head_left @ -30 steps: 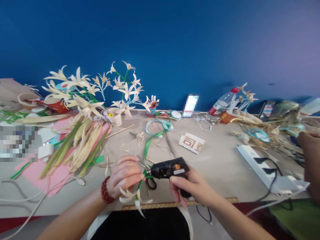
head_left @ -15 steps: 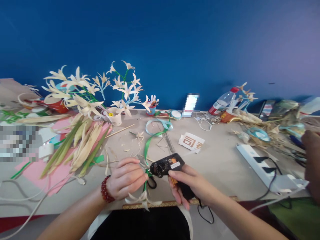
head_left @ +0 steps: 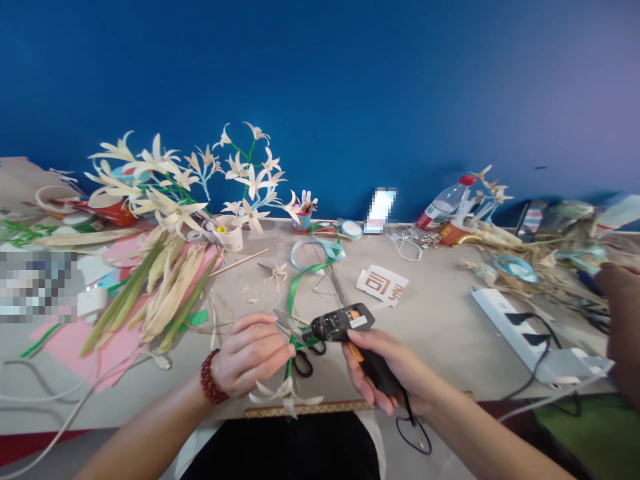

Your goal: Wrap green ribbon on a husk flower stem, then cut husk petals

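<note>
My left hand (head_left: pixel 257 355) is closed, pinching the green-wrapped stem of a pale handmade flower (head_left: pixel 286 393) whose petals hang below the fingers. In my right hand (head_left: pixel 383 370) is a black hot glue gun (head_left: pixel 340 323), its nozzle pointing left beside the stem. Whether the tip touches the stem I cannot tell. A green ribbon (head_left: pixel 295 293) runs from the stem area up the table. Black-handled scissors (head_left: pixel 303 365) lie just under the nozzle, partly hidden.
Several finished flowers (head_left: pixel 170 207) stand at the back left above corn husks (head_left: pixel 170 293). To the right are a white power strip (head_left: pixel 510 333), a bottle (head_left: pixel 447 202) and another person's hand (head_left: pixel 620 303). A torn card (head_left: pixel 382 285) lies mid-table.
The glue gun has tilted, its handle lowering, and its nozzle has drawn slightly right from the stem. The flower has swung a little right and now hangs below my left fingers.
</note>
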`<state>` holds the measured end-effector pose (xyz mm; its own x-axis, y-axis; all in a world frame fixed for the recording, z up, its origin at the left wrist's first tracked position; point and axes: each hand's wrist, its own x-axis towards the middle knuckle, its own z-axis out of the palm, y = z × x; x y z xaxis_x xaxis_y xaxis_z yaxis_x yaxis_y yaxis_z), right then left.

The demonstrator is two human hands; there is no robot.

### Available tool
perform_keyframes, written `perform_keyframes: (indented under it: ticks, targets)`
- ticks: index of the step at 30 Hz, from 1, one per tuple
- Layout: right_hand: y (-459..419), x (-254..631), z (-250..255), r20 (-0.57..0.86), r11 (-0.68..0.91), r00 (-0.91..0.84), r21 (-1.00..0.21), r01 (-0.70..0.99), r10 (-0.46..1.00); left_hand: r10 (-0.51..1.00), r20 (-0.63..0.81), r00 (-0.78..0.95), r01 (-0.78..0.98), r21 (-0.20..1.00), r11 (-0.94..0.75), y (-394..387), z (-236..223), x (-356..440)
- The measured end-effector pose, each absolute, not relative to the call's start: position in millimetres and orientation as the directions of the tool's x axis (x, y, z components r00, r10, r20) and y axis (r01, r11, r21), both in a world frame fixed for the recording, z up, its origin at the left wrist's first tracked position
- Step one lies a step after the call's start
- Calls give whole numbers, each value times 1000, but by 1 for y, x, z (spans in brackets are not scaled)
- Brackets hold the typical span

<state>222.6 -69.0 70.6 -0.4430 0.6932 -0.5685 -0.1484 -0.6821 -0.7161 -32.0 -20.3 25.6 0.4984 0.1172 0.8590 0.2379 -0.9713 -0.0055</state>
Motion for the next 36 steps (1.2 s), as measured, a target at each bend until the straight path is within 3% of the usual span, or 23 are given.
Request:
perform_keyframes:
  ticks: [7,11,14,16,17,18,20,23,27,31,33,34,36]
  targets:
    - [-69,217,65,-571,-666,-461,-744,-59,679,111,843,527,240,-23,-970,-20,26,-33]
    - [-70,225,73,-498,-596,-447,-796,-104,743,136,843,520,243,7,-970,-19,22,-33]
    - [-64,245,77,-366,-403,-320,-913,-56,874,221,854,470,227,124,-966,-15,15,-30]
    - [-58,264,74,-209,-178,-126,-959,220,970,344,857,385,203,285,-937,-12,9,-27]
    - [-55,274,69,-93,-86,8,-884,459,996,409,848,337,187,366,-912,-11,7,-25]
    - [-51,285,62,35,-61,125,-723,689,992,467,832,300,171,434,-884,-10,5,-24]
    - [-46,305,42,174,-129,202,-361,924,964,550,792,265,152,529,-835,-8,4,-21]
    - [-39,331,5,247,-48,66,-80,996,967,623,742,247,117,615,-780,-8,6,-20]
    - [-31,351,-23,212,-29,18,48,998,977,782,579,230,29,799,-600,-7,9,-16]
    - [-33,353,-10,119,64,-71,63,996,990,893,379,244,-157,924,-349,-3,5,-11]
    - [-37,342,6,139,73,-76,27,997,987,919,306,250,-209,944,-257,-1,3,-9]
    - [-40,332,15,180,95,-87,-37,995,980,930,267,252,-217,952,-215,0,3,-9]
    - [-45,302,32,220,239,-175,-311,920,960,949,181,258,-201,971,-130,-1,3,-8]
